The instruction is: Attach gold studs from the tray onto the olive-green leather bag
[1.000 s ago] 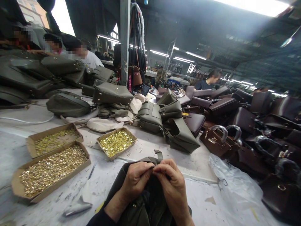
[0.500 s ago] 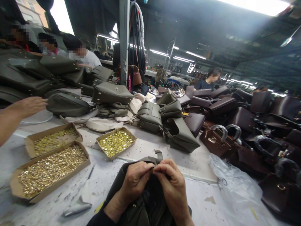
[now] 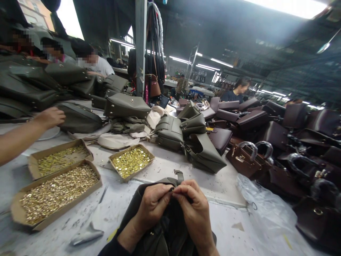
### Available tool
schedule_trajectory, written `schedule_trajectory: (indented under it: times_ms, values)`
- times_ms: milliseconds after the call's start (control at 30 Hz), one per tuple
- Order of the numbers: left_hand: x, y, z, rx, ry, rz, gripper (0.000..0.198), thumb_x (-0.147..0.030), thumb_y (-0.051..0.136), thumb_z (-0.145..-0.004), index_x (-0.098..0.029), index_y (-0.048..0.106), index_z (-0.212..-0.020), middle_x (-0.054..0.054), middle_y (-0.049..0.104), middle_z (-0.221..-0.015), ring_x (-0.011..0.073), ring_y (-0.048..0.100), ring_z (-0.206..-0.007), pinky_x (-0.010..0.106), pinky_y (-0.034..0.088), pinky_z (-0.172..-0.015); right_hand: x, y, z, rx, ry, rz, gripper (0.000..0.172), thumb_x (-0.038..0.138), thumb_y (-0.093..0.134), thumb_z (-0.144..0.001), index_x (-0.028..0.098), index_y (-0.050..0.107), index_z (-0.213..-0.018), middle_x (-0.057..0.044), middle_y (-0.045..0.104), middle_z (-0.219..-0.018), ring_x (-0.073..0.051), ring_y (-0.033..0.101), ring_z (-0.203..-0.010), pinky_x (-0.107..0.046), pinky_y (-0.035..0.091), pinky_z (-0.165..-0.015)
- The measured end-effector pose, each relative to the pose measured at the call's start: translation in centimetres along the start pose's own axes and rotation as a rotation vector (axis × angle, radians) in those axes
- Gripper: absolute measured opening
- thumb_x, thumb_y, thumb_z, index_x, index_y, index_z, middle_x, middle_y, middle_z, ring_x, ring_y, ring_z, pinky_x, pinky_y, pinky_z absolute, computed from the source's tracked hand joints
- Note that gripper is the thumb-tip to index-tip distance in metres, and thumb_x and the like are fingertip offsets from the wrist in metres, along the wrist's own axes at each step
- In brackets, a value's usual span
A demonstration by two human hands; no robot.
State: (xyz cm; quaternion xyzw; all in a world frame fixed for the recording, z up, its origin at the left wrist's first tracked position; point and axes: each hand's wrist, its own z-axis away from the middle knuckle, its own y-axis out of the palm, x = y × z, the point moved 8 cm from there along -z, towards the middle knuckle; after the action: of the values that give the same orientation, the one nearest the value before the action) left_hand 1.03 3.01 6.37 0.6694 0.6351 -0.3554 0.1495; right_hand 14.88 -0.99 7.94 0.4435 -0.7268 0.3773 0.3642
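Observation:
An olive-green bag (image 3: 160, 234) lies open on the worktable right in front of me. My left hand (image 3: 151, 204) and my right hand (image 3: 193, 208) meet at its top rim, fingers pinched together on the edge beside a short strap tab with a metal buckle (image 3: 179, 175). A tiny gold piece shows between my fingertips. Both hands are closed on the bag's rim.
Three cardboard trays of gold hardware (image 3: 131, 161) (image 3: 57, 190) (image 3: 60, 156) sit to my left. Olive bags (image 3: 170, 131) pile behind, dark brown bags (image 3: 250, 160) crowd the right. A co-worker's hand (image 3: 49, 117) touches an olive bag at far left. Clear plastic (image 3: 266, 209) lies at right.
A co-worker's arm has come in from the left and reached further right onto an olive bag. My hands stay pinched on the bag rim, barely shifted.

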Motion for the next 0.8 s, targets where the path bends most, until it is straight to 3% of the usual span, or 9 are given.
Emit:
schedule_trajectory:
  times_ms: [333, 800]
  values:
    - [-0.07, -0.18, -0.24, 0.000, -0.047, 0.000, 0.015, -0.017, 0.058, -0.094, -0.018, 0.073, -0.091, 0.002, 0.075, -0.076, 0.0161, 0.074, -0.072, 0.020, 0.055, -0.067, -0.21, -0.05, 0.06, 0.005, 0.019, 0.003, 0.014, 0.014, 0.069, -0.090, 0.026, 0.074, -0.085, 0.001, 0.061, -0.084, -0.015, 0.060, -0.082, -0.022, 0.048, -0.073]
    - [-0.52, -0.06, -0.14, -0.006, 0.039, -0.033, 0.013, -0.016, 0.057, -0.097, -0.018, 0.069, -0.095, 0.002, 0.073, -0.075, 0.0139, 0.069, -0.066, 0.020, 0.052, -0.063, -0.23, 0.01, 0.09, 0.009, 0.029, 0.001, 0.011, 0.016, 0.068, -0.091, 0.025, 0.073, -0.085, 0.001, 0.060, -0.085, -0.014, 0.060, -0.082, -0.022, 0.047, -0.074]
